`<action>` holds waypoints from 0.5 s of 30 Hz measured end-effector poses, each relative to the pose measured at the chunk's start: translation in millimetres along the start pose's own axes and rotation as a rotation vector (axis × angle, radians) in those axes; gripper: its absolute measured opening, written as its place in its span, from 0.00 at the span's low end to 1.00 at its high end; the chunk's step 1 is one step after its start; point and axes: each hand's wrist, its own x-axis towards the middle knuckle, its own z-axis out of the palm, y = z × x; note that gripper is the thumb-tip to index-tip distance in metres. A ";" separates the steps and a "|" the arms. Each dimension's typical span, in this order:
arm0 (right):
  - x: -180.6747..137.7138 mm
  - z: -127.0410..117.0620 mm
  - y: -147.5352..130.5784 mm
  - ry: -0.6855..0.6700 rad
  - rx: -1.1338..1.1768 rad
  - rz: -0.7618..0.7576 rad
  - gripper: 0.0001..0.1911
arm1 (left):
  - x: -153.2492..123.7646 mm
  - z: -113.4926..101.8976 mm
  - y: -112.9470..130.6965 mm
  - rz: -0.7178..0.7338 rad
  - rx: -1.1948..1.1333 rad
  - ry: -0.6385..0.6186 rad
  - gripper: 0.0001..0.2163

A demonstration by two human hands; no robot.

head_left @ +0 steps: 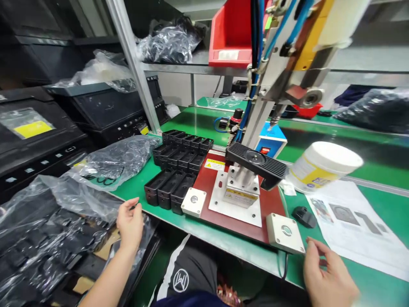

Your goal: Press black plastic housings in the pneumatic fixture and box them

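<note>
My left hand [130, 224] hovers at the table's front edge, left of the nearest black plastic housings [164, 187]. Its fingers are loosely bent, and I see nothing in it. By the right button box [285, 233], my right hand [330, 273] has loosely curled fingers with a gap showing and nothing visible in it. A ribbed black part with a round recess [255, 160] sits on the metal fixture [241, 192] of a small press [255, 115]. The left button box [194, 202] stands at the red-brown base's [220, 221] front left corner.
Plastic-bagged black parts [47, 243] fill a container at left. Stacked black crates [96, 106] stand behind it. A white tub [322, 166], a printed sheet [361, 226] and a small black piece [304, 216] lie at right. A red bin [231, 38] is on the shelf.
</note>
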 end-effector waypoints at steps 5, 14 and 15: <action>0.1 3.0 2.5 -0.051 0.009 -0.069 0.29 | -2.3 2.0 -0.1 0.015 -0.005 0.041 0.14; -4.3 -5.4 -3.6 0.018 0.219 -0.194 0.12 | -32.3 14.3 56.9 0.619 0.003 -0.046 0.09; -4.5 -6.8 -4.5 0.028 0.240 -0.213 0.11 | -37.1 16.5 62.4 0.745 0.017 -0.105 0.10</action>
